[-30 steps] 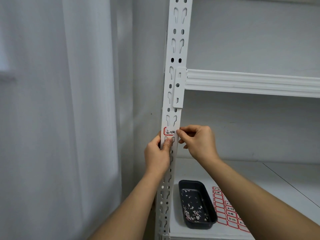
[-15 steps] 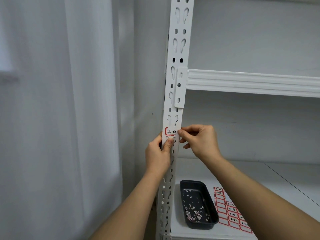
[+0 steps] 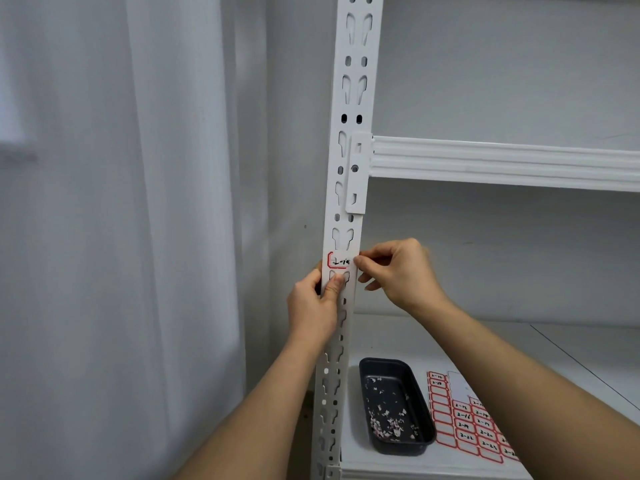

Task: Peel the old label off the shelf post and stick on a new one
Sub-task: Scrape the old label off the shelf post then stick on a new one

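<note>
Hands at a shelf post, head view: the label, white w/ a red border, sits on the post's front face just below a keyhole slot, between the two hands. Left hand wraps the post just under the label, thumb pressed flat on the front and fingers curled round the far edge, apparently to steady the post. Right hand has thumb and forefinger pinched together at the label's right edge, other fingers loosely curled; whether they grip a lifted corner or only press it can't be told. Red border shows on the label's left side only, so the right part may be peeling or covered.

Writing on the label is black handwriting, approx. "2-1…" (last digit blurred). On the shelf below lie a dark tray holding paper scraps, probably old peelings, and beside it a sheet of red-bordered stickers; several carry "2-16", "2-22"-type nos., others blank.
</note>
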